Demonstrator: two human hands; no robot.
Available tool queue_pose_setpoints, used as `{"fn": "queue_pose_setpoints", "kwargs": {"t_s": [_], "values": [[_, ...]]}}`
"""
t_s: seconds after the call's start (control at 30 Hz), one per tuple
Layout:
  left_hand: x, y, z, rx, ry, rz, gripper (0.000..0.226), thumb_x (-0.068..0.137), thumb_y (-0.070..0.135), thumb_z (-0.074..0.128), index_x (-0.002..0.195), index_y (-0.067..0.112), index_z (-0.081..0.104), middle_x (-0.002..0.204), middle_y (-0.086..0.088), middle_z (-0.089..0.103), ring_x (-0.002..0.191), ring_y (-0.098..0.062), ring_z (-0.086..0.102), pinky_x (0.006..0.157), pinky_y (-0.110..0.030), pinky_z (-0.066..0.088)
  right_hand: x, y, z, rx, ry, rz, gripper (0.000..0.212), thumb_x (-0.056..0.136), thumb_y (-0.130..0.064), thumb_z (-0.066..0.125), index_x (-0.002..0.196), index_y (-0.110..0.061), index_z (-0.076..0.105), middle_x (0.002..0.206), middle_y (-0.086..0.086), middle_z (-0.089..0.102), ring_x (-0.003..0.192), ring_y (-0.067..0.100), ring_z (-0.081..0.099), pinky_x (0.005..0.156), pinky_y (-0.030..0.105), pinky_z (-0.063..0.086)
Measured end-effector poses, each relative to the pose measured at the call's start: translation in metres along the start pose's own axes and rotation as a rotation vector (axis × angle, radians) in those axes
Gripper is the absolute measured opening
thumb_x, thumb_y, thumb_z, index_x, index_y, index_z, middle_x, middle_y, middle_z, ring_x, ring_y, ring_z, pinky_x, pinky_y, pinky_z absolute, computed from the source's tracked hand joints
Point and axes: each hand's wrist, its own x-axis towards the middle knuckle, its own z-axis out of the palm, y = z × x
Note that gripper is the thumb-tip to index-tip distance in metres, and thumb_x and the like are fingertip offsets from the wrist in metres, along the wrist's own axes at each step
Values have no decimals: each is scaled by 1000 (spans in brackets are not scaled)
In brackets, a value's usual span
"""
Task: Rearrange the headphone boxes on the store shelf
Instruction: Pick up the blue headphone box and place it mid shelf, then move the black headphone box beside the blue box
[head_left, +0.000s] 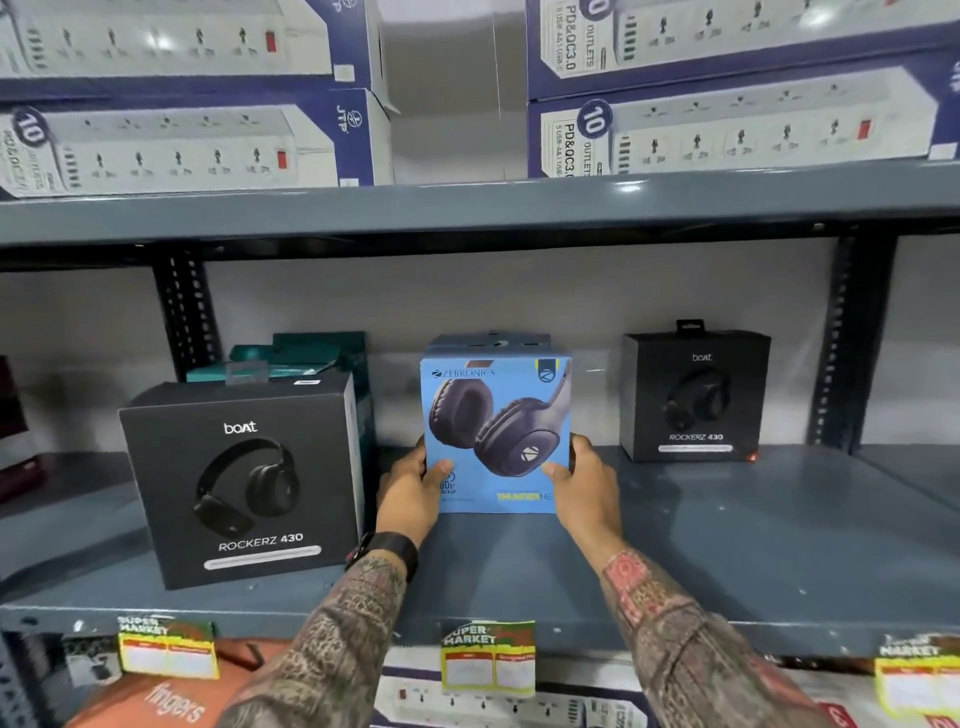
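Both hands grip the blue Zebronics headphone box (497, 434), which stands upright on the grey shelf (727, 545) about midway along it and set back from the front edge. The left hand (413, 491) clasps the box's lower left edge, thumb lying across the front face and fingers wrapped round the side. The right hand (584, 480) clasps the lower right edge the same way, thumb on the front near the pictured ear cup. Both forearms wear patterned sleeves, and a dark watch (387, 551) sits on the left wrist.

Just to the left of the left hand, nearer the shelf's front edge, stands a large black boAt Rockerz 430 box (244, 483); a narrow gap separates it from the blue box. Behind that black box are teal boxes (306, 356), partly hidden. Well off to the right of the right hand, back against the wall, a second black boAt box (696, 395) stands upright, with bare shelf between it and the blue box. Another box appears to stand directly behind the blue one, only its top showing.

Above the hands, the upper shelf (467, 208) carries stacked power-strip boxes (182, 140). Below the wrists, yellow-and-green price tags (488, 657) hang from the shelf's front lip.
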Motion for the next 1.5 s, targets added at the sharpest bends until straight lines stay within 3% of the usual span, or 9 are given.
{"fn": "queue_pose_setpoints", "kwargs": {"t_s": [0.23,0.4,0.5,0.7,0.8,0.9,1.07,1.2,1.5], "values": [[-30,10,-16,62,-57,-107,40,102,19,67,140,7,66,138,-11,75,132,-33,70,111,-43,54,-21,1,-3,-79,59,11,62,90,-20,76,148,-17,55,141,6,67,131,34,64,104,44,52],[-104,19,-62,40,-33,7,63,100,22,73,159,17,51,149,1,66,134,-6,64,109,-20,47,-86,-23,16,64,82,-224,43,92,-10,76,133,-23,68,122,-4,70,109,17,70,92,35,55],[-134,8,-104,-48,184,80,43,96,22,77,139,25,72,131,12,77,108,7,75,93,-8,55,-108,-38,46,141,-146,-262,38,91,-17,78,127,-27,71,115,-10,73,99,1,71,85,17,53],[-132,-39,-187,-249,764,121,33,104,12,66,134,24,69,124,-11,75,118,-31,72,96,-16,58,-121,-73,115,228,-398,-211,65,90,-20,79,150,-29,57,142,-8,64,126,13,65,90,8,50],[-120,-64,-210,-217,506,22,66,107,14,61,167,28,34,171,-2,40,156,-17,41,128,-39,34,-124,-86,136,243,-376,-187,86,89,-31,79,164,-30,38,162,-11,50,147,14,49,119,37,45],[-105,-81,-222,-264,266,22,75,108,9,57,171,27,21,178,6,27,164,-14,28,134,-41,24,-127,-92,149,235,-350,-173,78,93,-25,76,163,-30,42,154,-13,60,138,6,57,120,31,42],[-103,-82,-220,-247,256,40,59,109,1,51,164,23,45,162,10,57,151,-8,52,129,-47,38,-125,-85,158,284,-287,-171,68,89,-18,69,152,-39,56,136,-21,74,124,2,70,107,48,58],[-122,-64,-214,-233,312,16,59,108,1,54,159,32,53,152,21,64,145,1,55,128,-40,40,-145,-93,130,301,-244,-132,61,93,-12,71,147,-38,62,123,-32,74,117,-9,68,106,37,58],[-180,-3,-161,-298,236,59,62,103,1,64,133,55,63,120,39,75,124,15,66,119,-33,46,-198,-60,24,402,3,-39,59,98,-16,73,153,-25,55,146,-15,60,121,0,58,110,30,43]]}}
